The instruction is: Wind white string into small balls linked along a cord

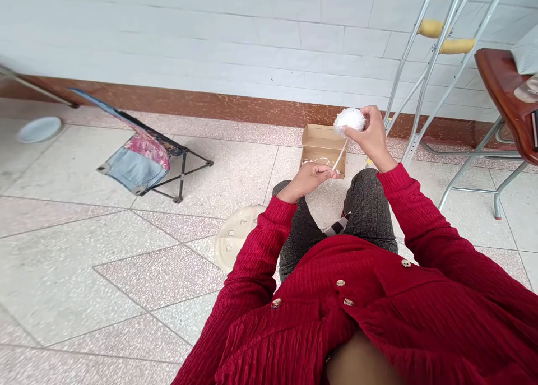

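My right hand [372,135] is raised in front of me, its fingers closed around a small fluffy white ball of yarn [349,119]. A pale strand [340,155] runs from the ball down to my left hand [311,177], which pinches it just above my knees. Behind both hands an open cardboard box [323,144] sits on the floor, with loose strand lying in it. I am seated, in a red buttoned top and dark trousers.
A low folding fabric chair [143,155] stands on the tiled floor at the left, with a pale plate [40,129] beyond it. A cream plastic stool [233,236] is by my left leg. Metal crutches [437,54] lean on the wall; a brown table [504,93] stands right.
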A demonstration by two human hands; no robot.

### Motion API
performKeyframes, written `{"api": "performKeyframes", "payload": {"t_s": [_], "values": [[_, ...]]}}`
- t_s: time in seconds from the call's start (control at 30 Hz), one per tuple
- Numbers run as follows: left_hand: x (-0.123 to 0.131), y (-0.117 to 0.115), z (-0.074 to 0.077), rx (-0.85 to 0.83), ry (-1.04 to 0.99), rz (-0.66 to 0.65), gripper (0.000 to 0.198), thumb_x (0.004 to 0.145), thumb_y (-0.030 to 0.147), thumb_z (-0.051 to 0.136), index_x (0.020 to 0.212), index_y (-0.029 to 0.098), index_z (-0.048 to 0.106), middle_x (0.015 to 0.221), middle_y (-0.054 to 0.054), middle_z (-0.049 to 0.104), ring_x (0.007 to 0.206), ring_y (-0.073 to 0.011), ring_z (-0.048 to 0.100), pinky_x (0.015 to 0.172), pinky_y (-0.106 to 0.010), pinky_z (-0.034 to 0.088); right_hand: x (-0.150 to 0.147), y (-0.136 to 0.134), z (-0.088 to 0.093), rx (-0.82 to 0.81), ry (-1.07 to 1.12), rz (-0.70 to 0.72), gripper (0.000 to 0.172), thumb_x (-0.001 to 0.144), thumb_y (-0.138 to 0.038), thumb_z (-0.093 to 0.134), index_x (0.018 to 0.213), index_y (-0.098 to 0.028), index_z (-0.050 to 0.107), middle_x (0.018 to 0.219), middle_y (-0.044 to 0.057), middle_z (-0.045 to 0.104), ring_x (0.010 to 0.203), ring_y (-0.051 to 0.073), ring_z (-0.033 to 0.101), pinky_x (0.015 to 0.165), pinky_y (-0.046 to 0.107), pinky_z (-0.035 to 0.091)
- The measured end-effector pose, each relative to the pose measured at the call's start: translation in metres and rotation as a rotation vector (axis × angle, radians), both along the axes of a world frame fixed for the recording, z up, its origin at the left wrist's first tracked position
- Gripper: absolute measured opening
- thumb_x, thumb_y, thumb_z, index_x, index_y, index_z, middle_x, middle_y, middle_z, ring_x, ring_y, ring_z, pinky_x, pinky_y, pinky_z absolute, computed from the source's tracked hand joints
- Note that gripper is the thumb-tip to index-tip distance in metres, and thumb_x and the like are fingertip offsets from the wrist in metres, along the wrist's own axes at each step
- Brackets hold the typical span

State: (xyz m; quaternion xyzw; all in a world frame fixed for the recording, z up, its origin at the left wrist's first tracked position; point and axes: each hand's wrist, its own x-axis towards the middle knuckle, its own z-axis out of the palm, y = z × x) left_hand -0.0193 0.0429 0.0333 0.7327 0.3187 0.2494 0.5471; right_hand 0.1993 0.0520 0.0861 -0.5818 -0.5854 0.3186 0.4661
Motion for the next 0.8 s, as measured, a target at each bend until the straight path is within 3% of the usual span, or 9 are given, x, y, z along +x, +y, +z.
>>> {"api": "performKeyframes", "payload": {"t_s": [0.1,0.17,0.3,0.4,0.5,0.57,0.7,0.8], "values": [[-0.008,0.003,0.012,0.040,0.011,0.023,0.037,0.088,0.050,0.064,0.090,0.017,0.080,0.096,-0.007,0.079,0.093,-0.0222,0.071,0.092,-0.036,0.052,0.003,-0.003,-0.025,-0.047,-0.279,-0.125,0.061,0.060,-0.041,0.086,0.109,-0.021,0.055,0.117,0.011,0.054,0.103,0.029,0.056,0.084,0.049,0.055],[-0.016,0.010,0.018,0.078,0.001,0.061,0.035,0.087,0.049,0.066,0.090,0.017,0.080,0.098,-0.007,0.079,0.095,-0.0228,0.071,0.094,-0.037,0.052,0.002,-0.014,-0.040,-0.177,-0.267,0.033,0.055,0.058,-0.038,0.087,0.101,-0.021,0.058,0.104,0.007,0.058,0.095,0.028,0.058,0.082,0.049,0.054],[-0.025,0.025,0.016,0.089,-0.059,0.118,0.034,0.082,0.049,0.072,0.089,0.017,0.081,0.107,-0.008,0.078,0.101,-0.0230,0.070,0.095,-0.035,0.051,-0.002,-0.043,-0.051,-0.454,0.235,0.477,0.040,0.074,-0.042,0.077,0.108,-0.025,0.064,0.091,0.004,0.064,0.082,0.022,0.062,0.075,0.042,0.057],[-0.020,0.030,-0.001,-0.004,-0.114,0.134,0.040,0.079,0.055,0.074,0.090,0.016,0.080,0.106,-0.009,0.078,0.100,-0.0226,0.070,0.093,-0.035,0.052,-0.003,-0.052,-0.046,-0.512,0.599,0.585,0.049,0.075,-0.038,0.078,0.121,-0.027,0.062,0.104,0.004,0.068,0.086,0.020,0.066,0.073,0.035,0.060],[-0.010,0.028,-0.020,-0.092,-0.122,0.177,0.050,0.078,0.064,0.072,0.087,0.015,0.080,0.092,-0.007,0.079,0.091,-0.0223,0.071,0.087,-0.035,0.053,-0.004,-0.048,-0.031,-0.423,0.783,0.559,0.058,0.070,-0.031,0.082,0.124,-0.027,0.060,0.111,0.005,0.069,0.090,0.019,0.068,0.070,0.032,0.061],[-0.005,0.022,-0.026,-0.116,-0.126,0.185,0.052,0.079,0.066,0.070,0.087,0.016,0.079,0.088,-0.007,0.078,0.088,-0.0217,0.071,0.086,-0.035,0.053,-0.005,-0.041,-0.016,-0.321,0.793,0.492,0.059,0.069,-0.030,0.081,0.123,-0.027,0.059,0.114,0.005,0.068,0.092,0.021,0.067,0.069,0.034,0.063],[0.001,0.009,-0.020,-0.130,-0.154,0.083,0.046,0.083,0.062,0.069,0.088,0.017,0.079,0.097,-0.010,0.079,0.095,-0.0217,0.071,0.092,-0.035,0.052,-0.011,-0.026,0.012,-0.154,0.625,0.380,0.055,0.074,-0.038,0.078,0.124,-0.029,0.057,0.122,0.006,0.064,0.097,0.023,0.065,0.070,0.038,0.065],[0.002,0.001,-0.012,-0.147,-0.175,0.013,0.044,0.086,0.059,0.067,0.085,0.016,0.078,0.100,-0.011,0.078,0.097,-0.0216,0.071,0.094,-0.036,0.052,-0.011,-0.012,0.014,-0.048,0.394,0.252,0.052,0.080,-0.049,0.072,0.125,-0.029,0.054,0.120,0.007,0.061,0.099,0.025,0.063,0.072,0.040,0.064]]}}
